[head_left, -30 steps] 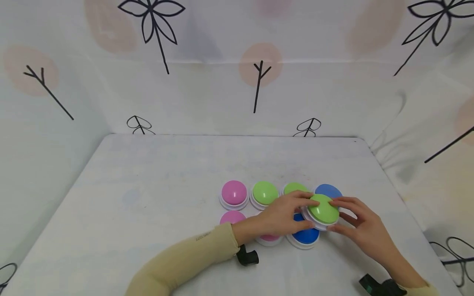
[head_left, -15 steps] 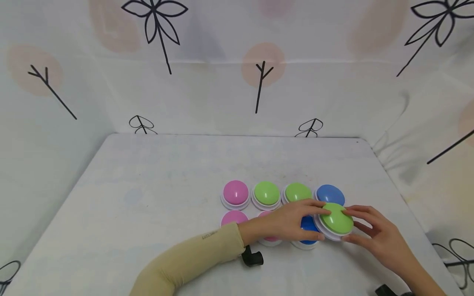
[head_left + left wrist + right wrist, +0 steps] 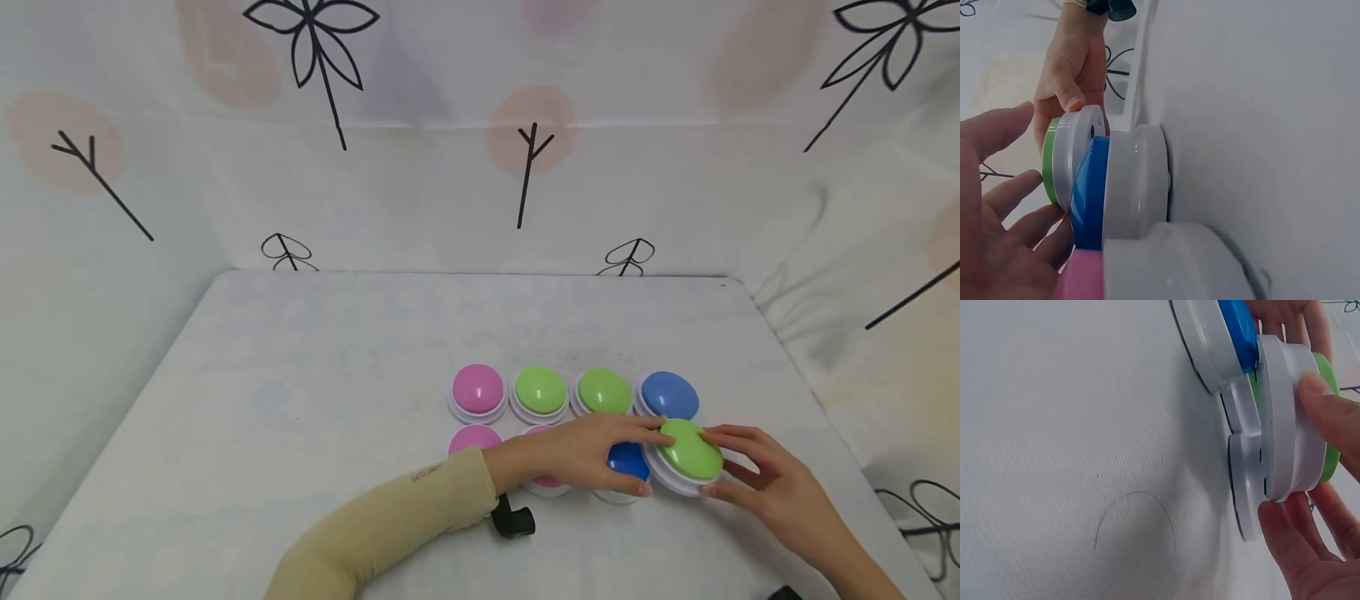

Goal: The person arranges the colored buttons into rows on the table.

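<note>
Above the table's right part, a push button (image 3: pixel 692 450) with a green dome and white base is tilted and raised. My right hand (image 3: pixel 776 492) pinches its right side; the right wrist view shows the thumb (image 3: pixel 1325 403) on the white base and slots in the underside. At the button's left side is my left hand (image 3: pixel 588 452), fingers fairly straight and fingertips at the green dome. Its thumb (image 3: pixel 1004 128) stands apart from the fingers in the left wrist view. Under the left hand sits a blue push button (image 3: pixel 628 461), partly hidden.
Behind the hands stands a row of buttons: pink (image 3: pixel 477 388), green (image 3: pixel 541 390), another green (image 3: pixel 604 391) and blue (image 3: pixel 670 395). In the nearer row are pink buttons (image 3: pixel 472 438), partly covered by the left arm. A patterned cloth (image 3: pixel 420 192) rises behind the white table (image 3: pixel 315 400).
The raised green button has moved right and toward the person, from over the blue button to beside it. Both hands have moved with it, uncovering the green button in the back row.
</note>
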The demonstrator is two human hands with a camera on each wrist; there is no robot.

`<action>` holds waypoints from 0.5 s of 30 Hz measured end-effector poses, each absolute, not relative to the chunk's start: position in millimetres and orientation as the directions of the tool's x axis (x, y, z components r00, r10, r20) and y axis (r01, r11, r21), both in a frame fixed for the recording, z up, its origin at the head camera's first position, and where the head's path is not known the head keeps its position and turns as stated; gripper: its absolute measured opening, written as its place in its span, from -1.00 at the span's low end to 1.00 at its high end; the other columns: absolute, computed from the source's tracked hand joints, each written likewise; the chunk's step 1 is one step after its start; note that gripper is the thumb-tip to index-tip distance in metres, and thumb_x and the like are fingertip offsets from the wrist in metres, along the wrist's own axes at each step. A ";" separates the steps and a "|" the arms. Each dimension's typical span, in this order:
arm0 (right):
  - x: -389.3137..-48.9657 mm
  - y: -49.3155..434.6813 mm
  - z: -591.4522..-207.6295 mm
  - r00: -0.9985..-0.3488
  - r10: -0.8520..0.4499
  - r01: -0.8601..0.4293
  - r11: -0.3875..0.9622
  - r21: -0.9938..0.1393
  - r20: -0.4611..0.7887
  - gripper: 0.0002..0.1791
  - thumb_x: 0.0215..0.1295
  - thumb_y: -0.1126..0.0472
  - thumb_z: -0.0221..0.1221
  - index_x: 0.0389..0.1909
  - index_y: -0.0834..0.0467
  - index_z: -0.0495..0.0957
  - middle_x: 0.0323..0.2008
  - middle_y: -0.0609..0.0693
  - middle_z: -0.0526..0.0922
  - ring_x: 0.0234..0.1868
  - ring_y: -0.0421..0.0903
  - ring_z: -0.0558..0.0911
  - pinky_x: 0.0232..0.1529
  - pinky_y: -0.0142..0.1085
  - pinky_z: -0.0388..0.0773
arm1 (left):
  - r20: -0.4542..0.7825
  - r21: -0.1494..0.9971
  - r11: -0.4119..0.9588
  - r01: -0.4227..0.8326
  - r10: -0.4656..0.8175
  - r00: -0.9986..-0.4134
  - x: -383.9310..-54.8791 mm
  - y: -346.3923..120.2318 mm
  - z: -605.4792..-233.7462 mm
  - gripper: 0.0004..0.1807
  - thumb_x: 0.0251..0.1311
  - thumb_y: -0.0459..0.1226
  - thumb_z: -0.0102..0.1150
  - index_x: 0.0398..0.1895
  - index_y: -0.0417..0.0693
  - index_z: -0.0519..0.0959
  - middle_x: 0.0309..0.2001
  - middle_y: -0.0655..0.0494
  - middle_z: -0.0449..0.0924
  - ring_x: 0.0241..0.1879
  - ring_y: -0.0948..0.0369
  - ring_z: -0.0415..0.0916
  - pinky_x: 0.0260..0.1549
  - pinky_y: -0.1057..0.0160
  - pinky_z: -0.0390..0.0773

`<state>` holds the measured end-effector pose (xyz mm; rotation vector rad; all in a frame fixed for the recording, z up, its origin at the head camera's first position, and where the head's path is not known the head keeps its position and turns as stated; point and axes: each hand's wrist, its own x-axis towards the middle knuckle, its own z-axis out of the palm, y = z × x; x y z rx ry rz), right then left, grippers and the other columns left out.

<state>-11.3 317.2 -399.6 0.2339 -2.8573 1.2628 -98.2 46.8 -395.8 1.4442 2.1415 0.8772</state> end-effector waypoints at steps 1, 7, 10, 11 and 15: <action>-11.0 318.9 -400.0 -0.989 -0.132 -0.136 0.663 -0.736 0.063 -0.35 0.11 0.27 0.46 0.26 0.15 0.51 0.15 -0.10 0.41 0.09 -0.53 0.35 -0.11 -0.67 0.46 | 0.000 0.691 0.269 0.671 0.928 -0.372 -98.5 47.7 -396.1 -0.26 0.33 0.00 0.22 0.53 0.17 0.22 0.57 0.29 -0.06 0.47 0.49 -0.17 0.35 0.51 -0.07; -11.6 327.2 -400.6 -0.983 -0.168 -0.170 0.674 -0.719 0.074 -0.33 0.08 0.30 0.46 0.26 0.18 0.50 0.14 -0.14 0.40 0.10 -0.55 0.33 -0.11 -0.68 0.45 | -0.080 0.686 0.302 0.662 0.936 -0.344 -99.3 51.1 -396.6 -0.20 0.32 0.08 0.18 0.57 0.29 0.11 0.57 0.43 -0.22 0.46 0.55 -0.28 0.37 0.46 -0.09; -12.6 329.7 -401.0 -0.980 -0.183 -0.186 0.683 -0.706 0.081 -0.34 0.06 0.31 0.47 0.25 0.19 0.52 0.13 -0.16 0.39 0.10 -0.56 0.32 -0.11 -0.69 0.44 | -0.106 0.690 0.302 0.658 0.941 -0.321 -99.3 52.2 -397.1 -0.18 0.32 0.09 0.18 0.58 0.31 0.08 0.57 0.44 -0.28 0.46 0.56 -0.32 0.38 0.44 -0.11; -12.9 330.2 -401.1 -0.979 -0.188 -0.190 0.682 -0.707 0.082 -0.34 0.05 0.32 0.47 0.24 0.19 0.52 0.13 -0.16 0.39 0.10 -0.56 0.32 -0.12 -0.68 0.45 | -0.111 0.690 0.299 0.659 0.944 -0.312 -99.4 52.5 -397.4 -0.18 0.32 0.09 0.18 0.58 0.31 0.07 0.57 0.44 -0.29 0.46 0.55 -0.33 0.38 0.44 -0.12; -13.3 330.7 -403.0 -0.976 -0.197 -0.199 0.674 -0.711 0.087 -0.35 0.04 0.35 0.47 0.22 0.21 0.54 0.13 -0.15 0.39 0.10 -0.56 0.32 -0.11 -0.69 0.44 | -0.131 0.679 0.297 0.671 0.949 -0.288 -98.7 53.1 -398.2 -0.16 0.31 0.10 0.18 0.59 0.32 0.05 0.57 0.42 -0.32 0.46 0.54 -0.35 0.38 0.44 -0.12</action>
